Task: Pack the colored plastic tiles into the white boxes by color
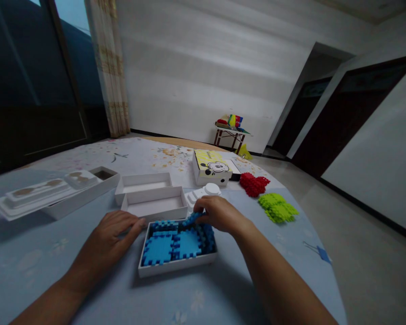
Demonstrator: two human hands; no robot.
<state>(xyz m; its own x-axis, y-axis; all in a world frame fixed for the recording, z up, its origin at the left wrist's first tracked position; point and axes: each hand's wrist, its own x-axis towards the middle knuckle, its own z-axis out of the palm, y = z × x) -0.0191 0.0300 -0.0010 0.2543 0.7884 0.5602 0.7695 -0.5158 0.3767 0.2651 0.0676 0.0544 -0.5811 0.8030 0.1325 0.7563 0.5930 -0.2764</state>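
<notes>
A shallow white box point(177, 270) sits in front of me, filled with blue toothed plastic tiles point(158, 249). Two flat stacks fill its near part; other tiles stand on edge along the far and right sides. My right hand point(221, 214) is over the far right corner, its fingers closed on a blue tile point(191, 219) tilted at the far rim. Part of that tile is hidden by the fingers. My left hand point(110, 239) rests on the table beside the box's left side, thumb and index finger apart, fingertips by the far left corner and holding nothing visible.
Behind the box lie white trays point(155, 203) and a white moulded insert point(203, 192). A long white box with inserts point(84, 198) is at left. A yellow cartoon box point(211, 167), red tiles point(253, 184) and lime-green tiles point(278, 207) are farther right, near the table's curved edge.
</notes>
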